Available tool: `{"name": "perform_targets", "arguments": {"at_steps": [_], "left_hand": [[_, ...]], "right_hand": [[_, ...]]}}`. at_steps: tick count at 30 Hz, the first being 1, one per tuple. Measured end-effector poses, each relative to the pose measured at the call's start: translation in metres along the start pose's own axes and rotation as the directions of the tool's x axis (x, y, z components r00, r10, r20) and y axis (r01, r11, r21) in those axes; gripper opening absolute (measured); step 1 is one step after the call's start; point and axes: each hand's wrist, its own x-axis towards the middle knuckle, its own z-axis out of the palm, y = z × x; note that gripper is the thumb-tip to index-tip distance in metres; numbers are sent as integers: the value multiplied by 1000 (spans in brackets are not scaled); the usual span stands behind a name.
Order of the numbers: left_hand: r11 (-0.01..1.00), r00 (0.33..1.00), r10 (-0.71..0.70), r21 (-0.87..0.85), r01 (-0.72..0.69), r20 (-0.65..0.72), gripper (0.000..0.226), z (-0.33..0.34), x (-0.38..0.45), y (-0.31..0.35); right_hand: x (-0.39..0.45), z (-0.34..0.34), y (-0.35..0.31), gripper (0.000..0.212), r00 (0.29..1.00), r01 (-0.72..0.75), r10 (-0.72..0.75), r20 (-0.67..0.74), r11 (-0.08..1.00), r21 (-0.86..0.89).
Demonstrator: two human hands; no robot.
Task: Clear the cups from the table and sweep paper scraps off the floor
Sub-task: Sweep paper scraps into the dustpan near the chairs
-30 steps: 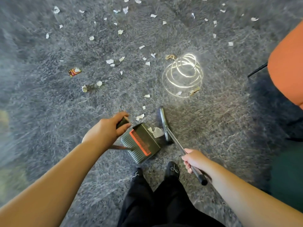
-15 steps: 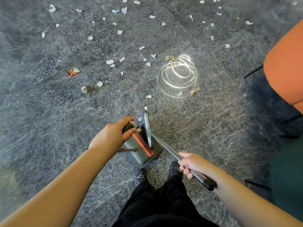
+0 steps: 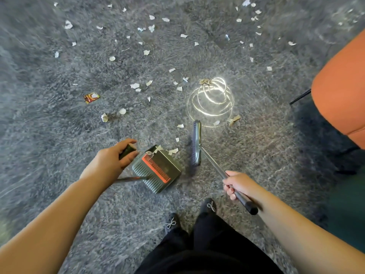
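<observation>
My left hand grips the dark handle of a green dustpan with an orange comb strip, resting on the grey carpet. A couple of paper scraps lie at the pan's mouth. My right hand grips the metal handle of a broom; its brush head stands on the carpet just right of the pan. Several white paper scraps are scattered over the carpet beyond. No cups are in view.
An orange chair stands at the right edge. A red and yellow wrapper lies on the carpet at left. A bright ring of reflected light sits beyond the brush. My shoes are below the pan.
The brush head has swung out of the dustpan to the right and away from me. The dustpan and my left hand stayed about where they were.
</observation>
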Motion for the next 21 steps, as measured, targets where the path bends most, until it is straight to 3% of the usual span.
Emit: {"name": "perform_targets", "arguments": {"at_steps": [5,14,21], "left_hand": [[999,1000,2,34,-2,-6,31,-15,38,1],[991,999,-9,131,2,49,38,-28,123,58],[963,997,-24,271,4,73,43,-29,169,81]], "right_hand": [[14,-7,-37,45,1000,9,-9,6,998,-57],[79,-20,-106,44,1000,-26,27,14,992,-123],[136,-18,-139,53,997,-76,77,-6,967,-244]]}}
